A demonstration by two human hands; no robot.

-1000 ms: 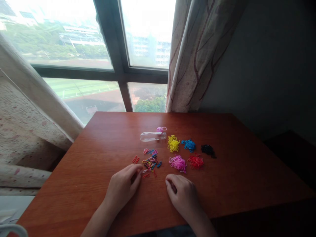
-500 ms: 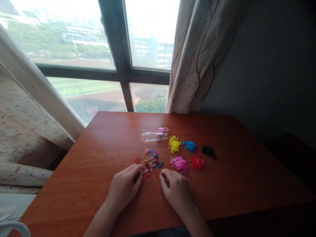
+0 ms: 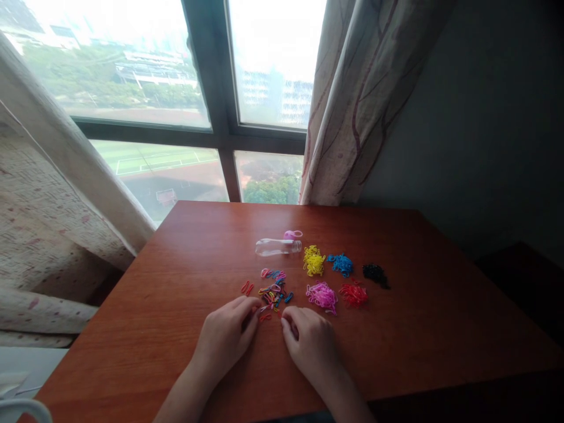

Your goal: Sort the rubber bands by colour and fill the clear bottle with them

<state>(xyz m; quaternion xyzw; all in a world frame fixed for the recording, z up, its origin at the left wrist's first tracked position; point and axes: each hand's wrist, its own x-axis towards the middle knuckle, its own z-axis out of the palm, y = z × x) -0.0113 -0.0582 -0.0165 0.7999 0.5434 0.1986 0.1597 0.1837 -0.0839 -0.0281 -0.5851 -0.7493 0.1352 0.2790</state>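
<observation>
At the lower middle of the frame, the left hand and the right hand rest low over the desk, a small gap between them. On each, the fingers are curled with thumb and forefinger nearly meeting; whether either pinches a band cannot be told at this size.

Just beyond the fingertips, near the centre of the frame, lies the mixed pile of small looped bands. A loose red band sits between the hands at its near edge, and a red pair lies to the left of it.

The step in hand seems to be fine picking at this near edge. The next move would call for a light fingertip pinch on a single loop, without dragging its neighbours along.

Right of centre are a pink pile and a red pile; farther back come a yellow pile, a blue pile and a black pile. Behind the mixed pile, a clear bottle lies on its side, neck to the right, with a pink looped piece just behind it.
</observation>
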